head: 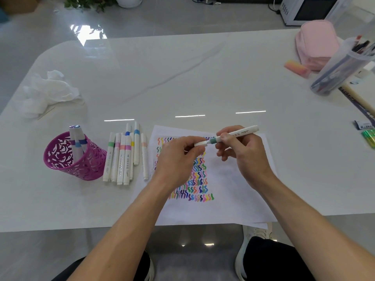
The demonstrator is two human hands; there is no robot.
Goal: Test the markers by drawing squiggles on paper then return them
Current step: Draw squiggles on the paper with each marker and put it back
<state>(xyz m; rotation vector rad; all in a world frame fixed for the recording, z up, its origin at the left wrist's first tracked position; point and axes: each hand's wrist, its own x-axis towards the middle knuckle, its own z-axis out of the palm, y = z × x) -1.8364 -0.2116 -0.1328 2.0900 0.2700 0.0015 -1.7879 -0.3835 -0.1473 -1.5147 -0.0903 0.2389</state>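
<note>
both hands [178, 157] grip marker [233, 134]

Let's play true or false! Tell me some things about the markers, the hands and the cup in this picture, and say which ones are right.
1. The left hand and the right hand both hold one marker above the paper. True.
2. The purple cup is lying on its side. False: it stands upright with a few markers in it.
3. A row of loose markers lies on the table between the cup and the paper. True.
4. The paper is blank. False: it has many colourful squiggles on it.
5. The pink pouch sits right beside the cup. False: it is at the far right of the table.
</note>
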